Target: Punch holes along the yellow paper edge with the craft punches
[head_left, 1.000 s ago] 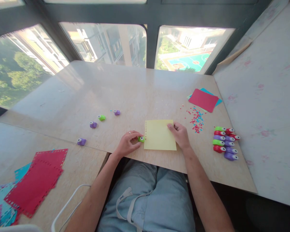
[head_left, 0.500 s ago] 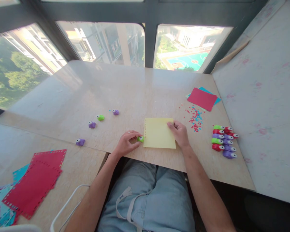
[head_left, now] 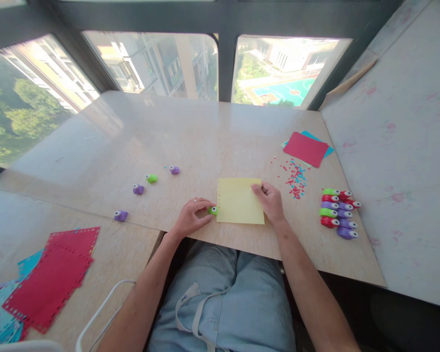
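A yellow sheet of paper (head_left: 240, 203) lies before me, with a row of small punched holes down its left edge. My right hand (head_left: 270, 199) pinches the sheet near its upper right corner, thumb on top. At the paper's left edge sits a green craft punch (head_left: 213, 210) with a white round button. My left hand (head_left: 192, 216) is closed around this punch, fingers above and thumb below. Whether the sheet is inside the punch's slot is too small to tell.
Purple punches (head_left: 138, 189) and a green punch (head_left: 151, 178) stand left; several more punches (head_left: 339, 214) are grouped right. Red and blue confetti (head_left: 297, 181) lies near stacked coloured sheets (head_left: 306, 149). Punched red sheets (head_left: 51, 278) and a white cable (head_left: 100, 308) are lower left.
The yellow sheet and my right hand have shifted very slightly left toward the green punch. My left hand keeps its hold on the punch.
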### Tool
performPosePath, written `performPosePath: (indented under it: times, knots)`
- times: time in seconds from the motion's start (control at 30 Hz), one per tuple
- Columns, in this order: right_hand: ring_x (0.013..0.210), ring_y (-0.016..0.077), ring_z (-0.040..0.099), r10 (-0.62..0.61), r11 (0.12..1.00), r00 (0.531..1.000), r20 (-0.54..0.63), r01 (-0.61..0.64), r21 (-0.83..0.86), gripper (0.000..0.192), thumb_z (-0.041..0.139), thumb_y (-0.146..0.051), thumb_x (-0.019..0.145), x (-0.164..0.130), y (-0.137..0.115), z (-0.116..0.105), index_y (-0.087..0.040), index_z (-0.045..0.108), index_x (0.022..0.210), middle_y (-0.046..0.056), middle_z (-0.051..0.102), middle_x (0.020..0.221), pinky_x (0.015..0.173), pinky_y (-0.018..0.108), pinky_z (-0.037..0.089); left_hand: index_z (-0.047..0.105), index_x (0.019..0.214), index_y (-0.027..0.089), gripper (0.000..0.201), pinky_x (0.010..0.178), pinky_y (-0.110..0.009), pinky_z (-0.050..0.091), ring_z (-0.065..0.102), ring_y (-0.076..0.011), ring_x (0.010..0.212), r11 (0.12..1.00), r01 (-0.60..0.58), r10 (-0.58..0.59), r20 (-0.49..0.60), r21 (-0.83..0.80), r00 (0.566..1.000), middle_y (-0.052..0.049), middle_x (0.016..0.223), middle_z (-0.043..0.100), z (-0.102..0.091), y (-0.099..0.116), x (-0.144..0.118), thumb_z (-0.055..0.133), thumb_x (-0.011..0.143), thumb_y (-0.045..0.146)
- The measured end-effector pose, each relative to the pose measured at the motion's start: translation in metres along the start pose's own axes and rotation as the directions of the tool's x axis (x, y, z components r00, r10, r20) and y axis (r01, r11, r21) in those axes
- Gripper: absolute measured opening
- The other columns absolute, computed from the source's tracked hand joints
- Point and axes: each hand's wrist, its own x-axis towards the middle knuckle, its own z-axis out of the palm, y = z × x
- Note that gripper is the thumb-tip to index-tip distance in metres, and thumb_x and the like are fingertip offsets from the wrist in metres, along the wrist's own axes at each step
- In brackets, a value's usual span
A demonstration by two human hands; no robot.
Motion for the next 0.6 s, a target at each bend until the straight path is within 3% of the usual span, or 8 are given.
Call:
performPosePath:
  times: [0.4, 0.6]
  knots:
    - [0.058, 0.0160, 0.057, 0.041, 0.996, 0.998, 0.040, -0.044, 0.080, 0.036, 0.065, -0.055, 0.078, -0.0010, -0.0033, -0.0009, -0.019, 0.067, 0.083, 0.002, 0.065, 0.071, 0.051, 0.025, 0.043, 0.073, 0.104, 0.021, 0.027, 0.080, -0.033, 0.052, 0.064, -0.0200, 0.090, 1.000, 0.017, -0.017, -0.003, -0.005, 1.000, -0.008, 0.100, 0.072, 0.0002, -0.0020, -0.0005, 0.067, 0.077, 0.020]
    - [0.057, 0.0149, 0.056, 0.031, 0.999, 0.999, 0.030, -0.033, 0.040, 0.037, 0.065, -0.055, 0.079, -0.0013, -0.0039, -0.0002, -0.019, 0.068, 0.083, 0.001, 0.065, 0.069, 0.050, 0.024, 0.043, 0.073, 0.104, 0.022, 0.027, 0.084, -0.035, 0.051, 0.065, -0.0211, 0.095, 1.000, -0.001, 0.001, -0.010, 0.013, 1.000, -0.007, 0.101, 0.073, 0.0012, -0.0026, -0.0008, 0.068, 0.078, 0.020]
